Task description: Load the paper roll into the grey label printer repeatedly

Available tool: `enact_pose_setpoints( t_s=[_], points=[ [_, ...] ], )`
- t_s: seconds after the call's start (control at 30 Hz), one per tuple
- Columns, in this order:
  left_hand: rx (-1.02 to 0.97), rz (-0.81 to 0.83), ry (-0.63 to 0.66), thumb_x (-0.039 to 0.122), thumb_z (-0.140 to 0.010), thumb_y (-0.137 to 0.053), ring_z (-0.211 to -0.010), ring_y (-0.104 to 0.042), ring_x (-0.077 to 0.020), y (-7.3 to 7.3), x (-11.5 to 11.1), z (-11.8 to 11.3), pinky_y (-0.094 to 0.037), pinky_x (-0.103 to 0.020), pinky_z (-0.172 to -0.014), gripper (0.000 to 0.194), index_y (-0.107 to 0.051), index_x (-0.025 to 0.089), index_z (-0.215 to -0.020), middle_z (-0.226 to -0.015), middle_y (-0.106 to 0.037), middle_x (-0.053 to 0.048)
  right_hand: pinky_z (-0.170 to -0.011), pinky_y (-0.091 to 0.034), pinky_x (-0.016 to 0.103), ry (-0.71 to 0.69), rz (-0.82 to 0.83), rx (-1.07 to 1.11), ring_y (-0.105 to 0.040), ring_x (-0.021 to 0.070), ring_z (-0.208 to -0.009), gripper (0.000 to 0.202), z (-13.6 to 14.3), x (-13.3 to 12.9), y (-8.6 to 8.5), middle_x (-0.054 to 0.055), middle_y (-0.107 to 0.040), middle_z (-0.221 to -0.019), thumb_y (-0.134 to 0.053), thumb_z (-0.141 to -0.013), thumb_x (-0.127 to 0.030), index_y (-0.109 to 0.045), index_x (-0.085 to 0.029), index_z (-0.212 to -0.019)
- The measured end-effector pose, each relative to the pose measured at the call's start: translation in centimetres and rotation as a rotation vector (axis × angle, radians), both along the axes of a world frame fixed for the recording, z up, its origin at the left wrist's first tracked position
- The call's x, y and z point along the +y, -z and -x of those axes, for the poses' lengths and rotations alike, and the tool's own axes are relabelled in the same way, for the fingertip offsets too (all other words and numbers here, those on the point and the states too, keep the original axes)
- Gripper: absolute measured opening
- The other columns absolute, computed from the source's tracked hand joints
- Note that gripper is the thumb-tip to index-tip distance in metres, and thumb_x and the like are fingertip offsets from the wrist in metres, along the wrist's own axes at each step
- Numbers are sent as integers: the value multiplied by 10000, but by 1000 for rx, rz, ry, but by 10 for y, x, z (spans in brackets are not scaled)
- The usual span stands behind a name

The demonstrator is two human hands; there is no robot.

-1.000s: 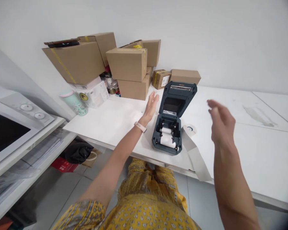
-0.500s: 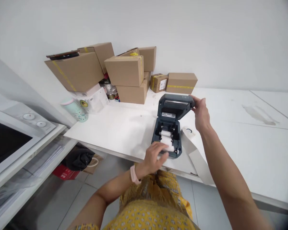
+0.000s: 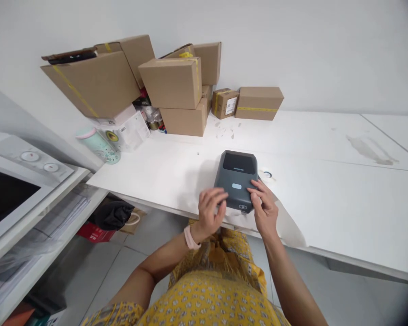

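Note:
A dark grey label printer (image 3: 236, 179) sits near the front edge of the white table, its lid down. A light rectangular button shows on its top. My right hand (image 3: 265, 206) rests at the printer's right front side with fingertips on the lid, fingers spread and gripping nothing. At the left front corner is my left hand (image 3: 211, 209), its fingers loosely curved and apart, slightly blurred, holding nothing. Whether its fingertips touch the casing I cannot tell. A strip of pale backing paper (image 3: 289, 222) trails beside the printer over the table edge, partly behind my right hand.
Several cardboard boxes (image 3: 172, 83) are stacked at the back left, and a long carton (image 3: 259, 103) stands against the wall. A mint tumbler (image 3: 100, 146) leans near the left end. A white microwave (image 3: 23, 176) occupies the shelf at left.
The printer's lid has swung down from raised to closed, hiding the paper roll inside. My right hand came down with it toward me; my left hand withdrew from the roll to the left corner.

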State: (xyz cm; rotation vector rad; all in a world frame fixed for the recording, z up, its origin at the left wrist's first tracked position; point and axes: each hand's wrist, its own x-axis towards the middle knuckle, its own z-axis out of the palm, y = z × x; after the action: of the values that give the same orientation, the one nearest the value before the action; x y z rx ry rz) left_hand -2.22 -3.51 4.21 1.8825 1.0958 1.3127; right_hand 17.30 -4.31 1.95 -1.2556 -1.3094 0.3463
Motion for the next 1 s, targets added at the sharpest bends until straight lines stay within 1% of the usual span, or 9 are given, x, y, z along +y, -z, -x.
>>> enact_pose_setpoints(
  t_s=[0.1,0.23,0.4,0.63,0.7,0.77,0.83,0.9,1.0],
  points=[
    [-218,319,-80,375,-743,-831,-1533,-257,-333,-20,41,-6,-228,-501,-1254,743,-522,259,-1409,-1563,-439,-118,-1152,-418,578,-20,148,277,-429,303,-1462,580,-5,6,12,114,-452,-1579,-634,-921,-438,-490,-290,-1463],
    [-279,777,384,383,-710,-863,-1387,-483,-341,-36,78,-1,-399,-499,-1161,781,-530,229,-1400,-1457,-556,-139,-1051,-532,525,-242,396,406,-520,308,-1395,813,-23,14,19,142,-425,-1595,-631,-909,-489,-257,-270,-1597],
    [-285,771,457,331,-710,-863,-1277,-580,-317,-38,81,1,-475,-492,-1096,696,-595,237,-1345,-1361,-642,-125,-1006,-574,480,-356,408,353,-559,281,-1357,775,-34,20,21,99,-440,-1592,-616,-923,-458,-269,-297,-1597],
    [-311,751,455,351,-721,-843,-1238,-587,-318,-30,84,-6,-470,-463,-1061,671,-592,206,-1326,-1363,-633,-128,-998,-569,487,-247,286,357,-591,294,-1319,810,-16,18,27,132,-471,-1567,-565,-947,-440,-149,-292,-1626],
    [-318,737,411,377,-718,-845,-1253,-577,-326,-26,76,-7,-472,-451,-1051,686,-581,206,-1328,-1371,-620,-138,-1101,-488,519,-171,227,260,-462,295,-1441,755,-11,14,16,92,-349,-1645,-555,-955,-431,-198,-331,-1614],
    [-337,668,201,426,-728,-837,-1262,-566,-316,-17,56,-6,-482,-421,-1024,691,-559,225,-1327,-1382,-598,-139,-1204,-357,549,-104,165,124,-325,285,-1523,625,-7,8,0,38,-304,-1668,-553,-964,-411,-354,-364,-1555],
    [-380,504,-179,487,-776,-790,-1267,-547,-267,-5,27,-5,-482,-365,-999,671,-508,270,-1344,-1431,-540,-114,-1250,-254,571,-113,127,4,-273,271,-1545,440,-4,3,-13,20,-431,-1602,-524,-987,-385,-540,-359,-1426],
    [-427,496,-369,538,-852,-690,-1027,-623,-192,5,-3,-3,-508,-303,-860,456,-568,265,-1196,-1218,-637,-73,-1252,-232,592,-165,101,-84,-287,262,-1539,336,-3,-1,-20,31,-571,-1483,-472,-1014,-361,-641,-335,-1303],
    [-439,789,-117,595,-846,-647,-621,-560,-120,11,-30,-4,-418,-253,-568,388,-640,207,-849,-809,-653,-18,-1248,-230,604,-161,55,-173,-299,258,-1531,321,-2,-1,-20,50,-623,-1411,-431,-1031,-342,-667,-309,-1247]
  ],
)
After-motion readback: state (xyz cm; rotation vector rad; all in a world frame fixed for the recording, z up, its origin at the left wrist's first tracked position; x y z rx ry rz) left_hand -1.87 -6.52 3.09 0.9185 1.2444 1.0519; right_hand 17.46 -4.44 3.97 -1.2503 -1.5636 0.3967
